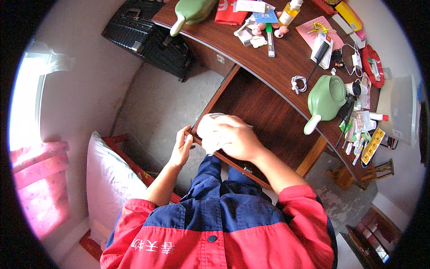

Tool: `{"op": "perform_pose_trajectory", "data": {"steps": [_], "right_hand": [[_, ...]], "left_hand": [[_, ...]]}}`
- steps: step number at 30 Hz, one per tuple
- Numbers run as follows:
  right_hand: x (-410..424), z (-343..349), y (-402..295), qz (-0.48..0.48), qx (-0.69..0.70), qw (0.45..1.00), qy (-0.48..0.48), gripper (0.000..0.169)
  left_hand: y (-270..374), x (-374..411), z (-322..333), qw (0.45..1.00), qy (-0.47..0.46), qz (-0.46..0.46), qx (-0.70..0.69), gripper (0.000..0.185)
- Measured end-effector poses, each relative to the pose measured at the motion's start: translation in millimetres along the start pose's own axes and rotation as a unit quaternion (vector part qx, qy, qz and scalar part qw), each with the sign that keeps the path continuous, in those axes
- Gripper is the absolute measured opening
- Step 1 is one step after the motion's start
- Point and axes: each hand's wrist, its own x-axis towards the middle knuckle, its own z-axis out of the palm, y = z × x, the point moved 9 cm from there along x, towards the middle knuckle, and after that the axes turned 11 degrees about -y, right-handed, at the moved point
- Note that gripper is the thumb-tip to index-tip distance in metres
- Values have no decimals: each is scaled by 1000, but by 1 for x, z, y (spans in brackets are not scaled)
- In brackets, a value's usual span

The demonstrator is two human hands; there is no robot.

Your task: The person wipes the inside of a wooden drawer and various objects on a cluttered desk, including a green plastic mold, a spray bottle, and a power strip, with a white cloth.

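A dark wooden drawer (265, 111) is pulled out from under the desk, and its inside shows bare wood. My left hand (181, 148) has its fingers around the drawer's front left corner. Over that same corner, my right hand (237, 138) presses on a crumpled white cloth (210, 132), with part of the cloth bunched beneath the palm and fingers. The cloth lies against the front panel's top edge. The underside of the right hand is hidden.
The desk top (242, 43) bears two green containers with pale handles (326, 97), a pump bottle (289, 13), cables and several small items. A black suitcase (151, 40) stands at the far left. A bed (111, 168) is near my left arm, a wooden stool (356, 175) at the right.
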Motion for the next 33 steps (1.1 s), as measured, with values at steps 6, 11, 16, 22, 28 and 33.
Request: {"op": "perform_pose_trajectory", "data": {"steps": [6, 11, 16, 22, 28, 33], "right_hand": [[52, 78, -1, 1, -250, 962, -110, 28], [43, 59, 11, 79, -115, 984, -107, 27], [-35, 49, 75, 199, -180, 944, -193, 35], [-18, 13, 32, 86, -36, 981, -170, 40], [-5, 93, 83, 195, -214, 928, -235, 49], [-2, 110, 83, 147, -212, 922, -287, 36]], "left_hand": [[-40, 1, -15, 998, 9, -11, -69, 42], [-17, 2, -9, 1000, 6, 11, 27, 41], [4, 0, -5, 997, 7, 24, 79, 41], [0, 1, -1, 998, 30, 14, 54, 40], [-3, -1, -2, 998, 28, -13, 46, 39], [-7, -1, 0, 998, 34, -13, 44, 37]]}}
